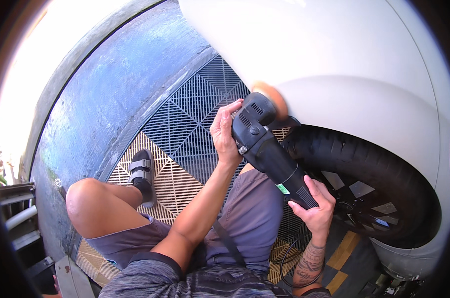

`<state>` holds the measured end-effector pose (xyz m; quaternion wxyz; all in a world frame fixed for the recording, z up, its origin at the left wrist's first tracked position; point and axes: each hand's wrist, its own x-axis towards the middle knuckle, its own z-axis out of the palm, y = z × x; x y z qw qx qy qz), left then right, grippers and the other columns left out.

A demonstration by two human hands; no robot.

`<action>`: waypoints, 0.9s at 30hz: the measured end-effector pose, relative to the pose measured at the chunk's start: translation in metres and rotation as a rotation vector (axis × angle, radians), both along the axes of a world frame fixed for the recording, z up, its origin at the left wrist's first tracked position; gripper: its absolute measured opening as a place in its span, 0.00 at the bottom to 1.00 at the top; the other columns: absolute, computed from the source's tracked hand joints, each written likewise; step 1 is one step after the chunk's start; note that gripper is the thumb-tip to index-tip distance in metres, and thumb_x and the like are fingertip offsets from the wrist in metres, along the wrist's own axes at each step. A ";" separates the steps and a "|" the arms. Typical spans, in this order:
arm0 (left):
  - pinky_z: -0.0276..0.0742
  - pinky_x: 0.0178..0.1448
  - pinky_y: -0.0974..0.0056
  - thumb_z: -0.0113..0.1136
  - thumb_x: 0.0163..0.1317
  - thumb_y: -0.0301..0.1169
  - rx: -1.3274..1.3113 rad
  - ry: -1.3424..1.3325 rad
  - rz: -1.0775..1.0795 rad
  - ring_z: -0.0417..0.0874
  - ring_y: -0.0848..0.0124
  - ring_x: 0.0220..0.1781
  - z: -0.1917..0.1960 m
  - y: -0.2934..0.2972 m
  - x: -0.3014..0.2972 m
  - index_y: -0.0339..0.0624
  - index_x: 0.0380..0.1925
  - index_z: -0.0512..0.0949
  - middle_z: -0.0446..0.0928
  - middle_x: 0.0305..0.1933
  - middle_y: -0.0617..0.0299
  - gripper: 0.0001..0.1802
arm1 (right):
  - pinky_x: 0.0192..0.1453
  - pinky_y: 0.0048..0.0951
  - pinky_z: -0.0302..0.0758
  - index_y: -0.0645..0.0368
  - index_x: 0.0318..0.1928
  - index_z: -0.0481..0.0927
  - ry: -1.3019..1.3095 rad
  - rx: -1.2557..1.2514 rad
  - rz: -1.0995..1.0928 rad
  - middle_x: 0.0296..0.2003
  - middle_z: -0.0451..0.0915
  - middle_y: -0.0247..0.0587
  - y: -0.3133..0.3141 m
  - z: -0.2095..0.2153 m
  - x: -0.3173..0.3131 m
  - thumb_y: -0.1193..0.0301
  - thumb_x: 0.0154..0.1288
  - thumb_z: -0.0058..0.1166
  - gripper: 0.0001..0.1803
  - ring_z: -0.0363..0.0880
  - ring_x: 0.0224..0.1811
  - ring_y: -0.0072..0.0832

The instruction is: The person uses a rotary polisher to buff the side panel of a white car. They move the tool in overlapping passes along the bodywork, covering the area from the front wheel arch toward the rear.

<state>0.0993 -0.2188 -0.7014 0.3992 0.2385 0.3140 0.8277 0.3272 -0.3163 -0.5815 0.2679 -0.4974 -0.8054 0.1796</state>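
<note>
A black power polisher (272, 151) slants across the middle of the view, held in both hands. My left hand (226, 133) wraps the side of its head, with the fingers curled over the top. Around the rear end of the body closes my right hand (315, 206), thumb and fingers on opposite sides. The orange foam pad (272, 98) looks smeared, as if spinning, and its face lies against the lower edge of a white car body panel (334, 54). A dark cord (284, 258) loops beside my right forearm.
Just right of the polisher sits the car's black tyre (369, 164) and spoked wheel (364, 198) in its arch. Slatted floor tiles (185, 109) in grey and tan lie below me. My sandalled foot (143, 176) rests there. Metal framing (24, 223) stands at the far left.
</note>
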 end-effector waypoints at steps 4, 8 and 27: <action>0.74 0.63 0.62 0.46 0.75 0.41 0.053 -0.068 0.001 0.80 0.66 0.54 0.000 0.001 0.002 0.29 0.49 0.78 0.80 0.53 0.47 0.23 | 0.44 0.36 0.80 0.60 0.58 0.80 -0.018 -0.016 -0.003 0.43 0.81 0.51 -0.002 -0.003 -0.001 0.77 0.36 0.75 0.39 0.82 0.38 0.40; 0.70 0.63 0.64 0.49 0.75 0.38 0.062 -0.110 -0.011 0.79 0.68 0.54 0.000 0.004 -0.001 0.30 0.46 0.81 0.80 0.53 0.51 0.20 | 0.44 0.35 0.80 0.60 0.58 0.80 -0.025 -0.017 -0.011 0.42 0.81 0.51 -0.001 -0.003 -0.005 0.77 0.37 0.74 0.39 0.82 0.38 0.40; 0.74 0.56 0.66 0.48 0.75 0.36 0.088 -0.129 -0.049 0.80 0.72 0.48 0.034 0.025 -0.040 0.30 0.44 0.81 0.81 0.51 0.52 0.18 | 0.50 0.35 0.79 0.64 0.59 0.78 -0.005 -0.041 -0.014 0.45 0.82 0.54 0.013 0.005 -0.037 0.78 0.37 0.74 0.40 0.83 0.43 0.42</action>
